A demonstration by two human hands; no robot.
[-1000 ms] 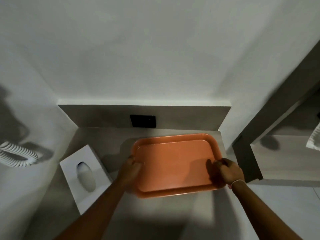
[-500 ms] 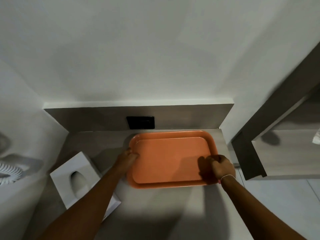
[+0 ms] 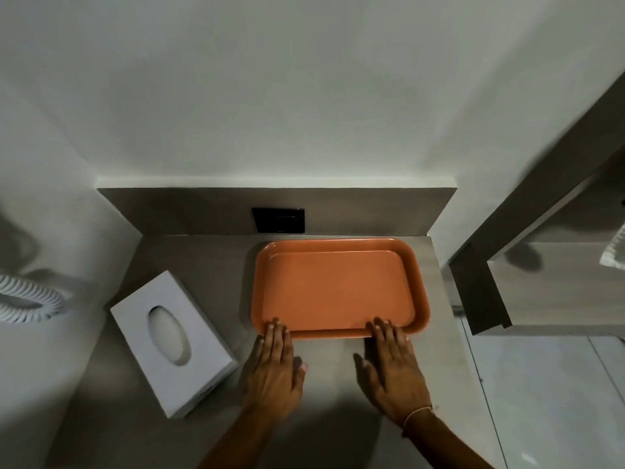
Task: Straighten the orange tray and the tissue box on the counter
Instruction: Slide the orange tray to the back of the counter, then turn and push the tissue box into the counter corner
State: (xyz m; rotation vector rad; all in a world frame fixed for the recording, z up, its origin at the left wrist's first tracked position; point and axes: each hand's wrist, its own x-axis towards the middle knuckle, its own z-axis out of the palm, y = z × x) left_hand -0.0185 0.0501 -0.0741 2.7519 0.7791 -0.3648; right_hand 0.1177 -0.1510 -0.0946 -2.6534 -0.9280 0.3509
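Note:
The orange tray (image 3: 338, 286) lies flat on the grey counter (image 3: 203, 265), its long sides parallel to the back wall, close to the right end. My left hand (image 3: 274, 367) rests flat on the counter, fingertips touching the tray's near left rim. My right hand (image 3: 394, 363) lies flat too, fingertips on the near right rim. Neither hand grips anything. The white tissue box (image 3: 174, 340) with an oval opening sits to the left of the tray, turned at an angle to the counter edges.
A black wall plate (image 3: 279, 220) is set in the grey backsplash behind the tray. A white coiled cord (image 3: 27, 299) hangs at the left wall. A grey cabinet edge (image 3: 483, 292) stands right of the counter.
The tray went back and right toward the wall and now lies square. Both hands left its side rims and now lie flat at its near edge.

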